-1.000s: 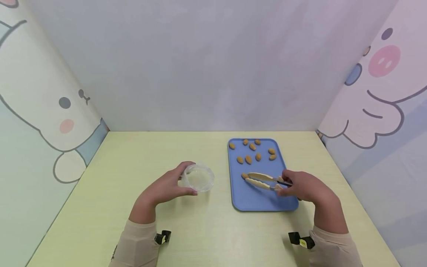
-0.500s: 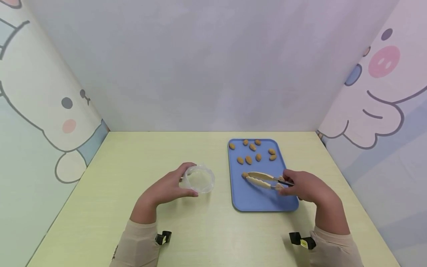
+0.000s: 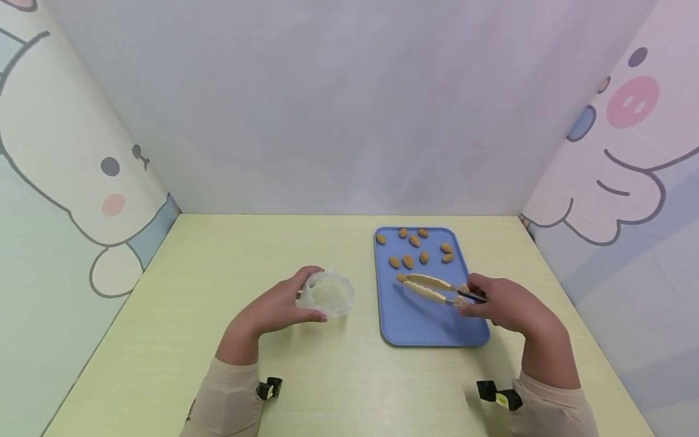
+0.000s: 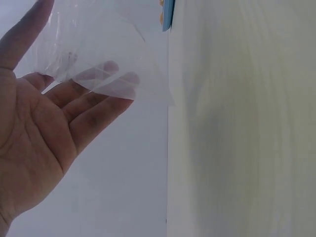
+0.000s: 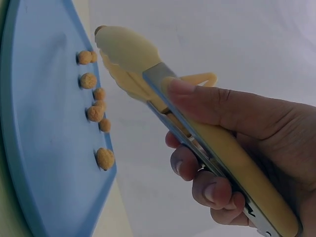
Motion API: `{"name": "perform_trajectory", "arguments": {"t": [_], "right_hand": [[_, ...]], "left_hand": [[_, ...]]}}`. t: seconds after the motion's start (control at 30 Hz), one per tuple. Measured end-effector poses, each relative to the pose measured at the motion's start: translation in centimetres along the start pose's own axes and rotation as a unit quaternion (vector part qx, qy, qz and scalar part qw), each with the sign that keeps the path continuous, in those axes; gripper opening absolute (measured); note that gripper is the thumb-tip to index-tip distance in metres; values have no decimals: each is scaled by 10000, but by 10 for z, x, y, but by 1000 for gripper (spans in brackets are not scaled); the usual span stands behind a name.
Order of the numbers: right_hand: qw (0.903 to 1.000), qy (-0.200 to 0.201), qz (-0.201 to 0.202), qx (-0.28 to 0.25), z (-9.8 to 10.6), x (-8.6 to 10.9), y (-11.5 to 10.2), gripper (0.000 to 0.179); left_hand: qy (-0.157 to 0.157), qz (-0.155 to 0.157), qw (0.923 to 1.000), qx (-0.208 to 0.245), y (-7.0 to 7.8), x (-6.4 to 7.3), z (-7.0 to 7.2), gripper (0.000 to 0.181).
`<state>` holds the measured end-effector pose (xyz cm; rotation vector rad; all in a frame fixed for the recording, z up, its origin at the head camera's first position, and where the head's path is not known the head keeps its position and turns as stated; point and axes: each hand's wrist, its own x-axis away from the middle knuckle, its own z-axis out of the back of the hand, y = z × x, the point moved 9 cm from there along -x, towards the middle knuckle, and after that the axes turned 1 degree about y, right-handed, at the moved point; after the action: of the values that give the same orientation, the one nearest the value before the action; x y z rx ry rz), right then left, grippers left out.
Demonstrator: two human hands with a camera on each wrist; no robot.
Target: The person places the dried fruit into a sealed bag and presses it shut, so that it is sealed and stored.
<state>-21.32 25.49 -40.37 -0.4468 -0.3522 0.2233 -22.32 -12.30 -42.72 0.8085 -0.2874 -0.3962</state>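
My left hand (image 3: 282,305) grips a clear plastic bag (image 3: 330,294), its round mouth facing up, above the table. In the left wrist view the bag (image 4: 106,39) looks thin and wrinkled, with fingertips showing through it. My right hand (image 3: 505,303) holds kitchen tongs (image 3: 428,288) with cream scalloped tips, thumb on one arm and fingers curled round the other. An almond (image 3: 401,278) is pinched at the tips, above the blue tray (image 3: 420,328). Just its brown end shows past the tongs (image 5: 131,52) in the right wrist view. Several other almonds (image 3: 408,261) lie on the tray's far half.
The tray stands on the right of a pale yellow table (image 3: 349,388). A grey-white wall (image 3: 349,121) rises behind the table's back edge, with cartoon-printed panels on both sides. The bag is left of the tray, with a strip of tabletop between them.
The tongs have lifted the pinched almond off the tray, shifting slightly up and away in the head view. My left hand and the bag have barely moved.
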Motion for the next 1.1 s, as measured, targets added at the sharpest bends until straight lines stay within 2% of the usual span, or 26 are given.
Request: {"name": "perform_trajectory", "arguments": {"t": [0.7,1.1], "right_hand": [[9995,176,236,116,9,9,-10,40],[9960,569,443,536,18,19,-28,41]], "left_hand": [[-58,-57,10000,-25,2,-1,-6,85],[-90,60,9998,-136,0,-3,-9,94]]}}
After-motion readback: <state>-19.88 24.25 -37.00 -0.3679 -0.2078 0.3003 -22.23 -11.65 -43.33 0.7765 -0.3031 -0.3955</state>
